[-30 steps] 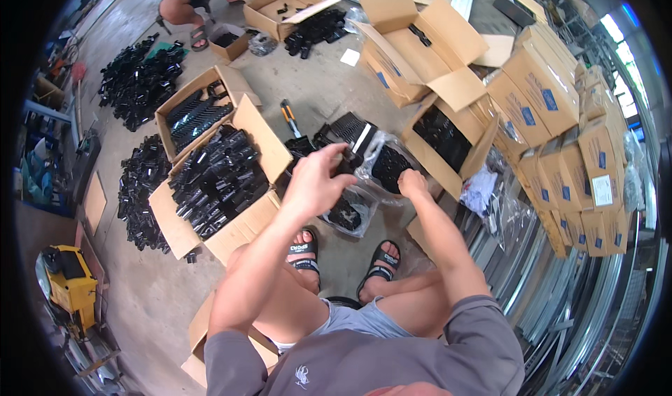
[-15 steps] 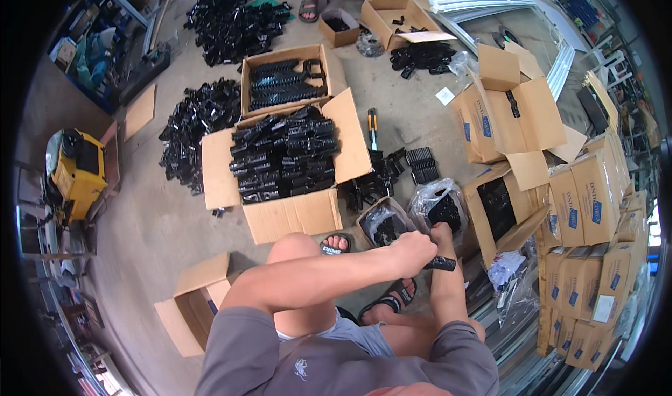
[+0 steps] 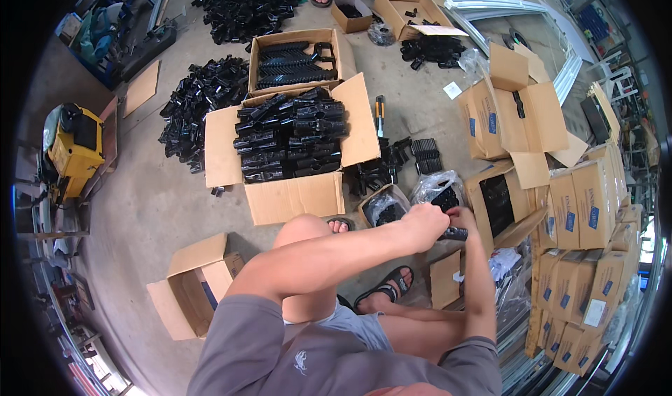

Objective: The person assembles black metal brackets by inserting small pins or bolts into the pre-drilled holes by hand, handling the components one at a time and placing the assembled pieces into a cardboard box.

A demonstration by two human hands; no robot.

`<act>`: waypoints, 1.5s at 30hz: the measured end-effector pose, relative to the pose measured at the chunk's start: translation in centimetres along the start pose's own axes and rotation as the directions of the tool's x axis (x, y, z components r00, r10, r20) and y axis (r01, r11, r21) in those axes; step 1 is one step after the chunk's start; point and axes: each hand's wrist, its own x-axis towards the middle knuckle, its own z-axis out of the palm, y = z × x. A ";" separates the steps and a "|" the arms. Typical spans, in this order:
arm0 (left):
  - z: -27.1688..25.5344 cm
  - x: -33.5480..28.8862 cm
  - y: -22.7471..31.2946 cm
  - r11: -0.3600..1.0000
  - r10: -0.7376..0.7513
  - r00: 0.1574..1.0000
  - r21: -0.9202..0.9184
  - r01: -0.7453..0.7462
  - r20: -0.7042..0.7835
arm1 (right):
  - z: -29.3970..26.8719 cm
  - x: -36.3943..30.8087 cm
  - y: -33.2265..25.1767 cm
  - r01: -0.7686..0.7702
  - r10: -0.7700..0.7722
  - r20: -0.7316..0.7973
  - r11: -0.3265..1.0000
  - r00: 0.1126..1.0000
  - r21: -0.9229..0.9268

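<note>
My left hand (image 3: 428, 227) is closed around a short black tubular part (image 3: 455, 234), whose far end sticks out to the right of my fist. Close against it, my right hand (image 3: 462, 219) has its fingers pinched together at the part. Whatever small piece those fingers may hold is hidden. Just beyond both hands, a clear plastic bag (image 3: 425, 187) stands open with small black pieces inside. To its left is a small plastic-lined carton (image 3: 364, 214), also containing black pieces.
A large open carton (image 3: 294, 201) full of black parts stands ahead-left, with another carton (image 3: 343, 53) behind it. Loose black parts (image 3: 203, 105) lie heaped on the floor. Stacked cartons (image 3: 577, 207) line the right. An orange-handled tool (image 3: 380, 116) lies ahead.
My right hand has come out of the plastic bag and back to the black part. My left hand has moved up and slightly right with the part. The whole view has shifted a little.
</note>
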 end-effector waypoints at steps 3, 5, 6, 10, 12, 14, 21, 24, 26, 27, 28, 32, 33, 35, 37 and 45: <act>0.1 -0.3 -1.2 0.999 -0.017 0.994 -0.045 0.012 -0.106 | -4.8 -5.3 -7.2 0.232 -0.186 -0.249 0.958 0.950 0.170; -0.8 -1.0 -1.6 0.999 -0.048 0.989 -0.024 0.046 -0.137 | -8.3 -12.1 -17.2 0.383 -0.238 -0.355 0.822 0.904 0.422; -2.5 -1.5 -1.0 0.998 -0.062 0.995 0.001 0.062 -0.074 | -9.6 -14.8 -19.8 0.426 -0.270 -0.375 0.791 0.887 0.440; -3.4 -1.5 0.4 1.000 0.016 0.993 -0.011 -0.017 -0.114 | -9.9 -21.4 -22.8 0.493 -0.365 -0.564 0.866 0.741 0.087; -3.1 -1.2 1.1 1.000 0.010 0.998 -0.023 -0.012 -0.070 | -8.3 -21.4 -22.1 0.536 -0.422 -0.611 0.844 0.670 0.005; -3.0 -1.4 1.4 0.999 -0.014 1.000 -0.032 0.013 -0.028 | -7.5 -21.3 -21.6 0.581 -0.485 -0.640 0.811 0.596 -0.074; -2.2 -2.1 2.1 0.997 0.024 0.998 0.071 -0.020 -0.053 | -6.7 -20.6 -21.0 0.623 -0.670 -0.507 0.726 0.543 -0.292; -2.5 -2.2 2.4 0.995 0.019 0.999 0.094 -0.014 -0.050 | -6.9 -20.7 -20.7 0.608 -0.675 -0.479 0.729 0.561 -0.314; -2.7 -2.2 2.5 0.996 0.017 0.999 0.092 -0.014 -0.036 | -7.1 -20.8 -20.9 0.627 -0.684 -0.502 0.714 0.529 -0.312; -2.7 -2.2 2.4 0.997 0.006 0.999 0.077 -0.003 -0.046 | -7.1 -20.9 -20.8 0.624 -0.680 -0.506 0.718 0.531 -0.310; -2.8 -2.3 2.4 0.998 -0.004 0.998 0.062 0.007 -0.055 | -7.0 -20.9 -20.7 0.618 -0.653 -0.519 0.738 0.552 -0.271; -3.5 -2.4 2.3 0.999 0.023 0.996 0.033 -0.021 -0.089 | -7.7 -21.3 -20.7 0.610 -0.600 -0.597 0.761 0.532 -0.221; -3.6 -2.4 2.3 1.000 0.018 0.993 0.021 -0.015 -0.114 | -7.8 -21.3 -20.6 0.609 -0.601 -0.598 0.761 0.531 -0.224; -4.2 -2.5 2.4 1.000 0.012 0.990 0.010 -0.011 -0.141 | -7.8 -21.2 -20.6 0.543 -0.380 -0.763 0.838 0.523 -0.045; -5.3 -2.9 2.7 0.996 -0.054 0.986 -0.085 0.041 -0.158 | -7.6 -20.1 -19.4 0.489 -0.286 -0.756 0.871 0.588 0.051; -7.6 -3.1 2.4 0.933 -0.159 0.950 -0.356 0.055 -0.270 | 2.3 -13.1 -13.4 0.236 -0.237 0.025 0.942 0.971 -0.238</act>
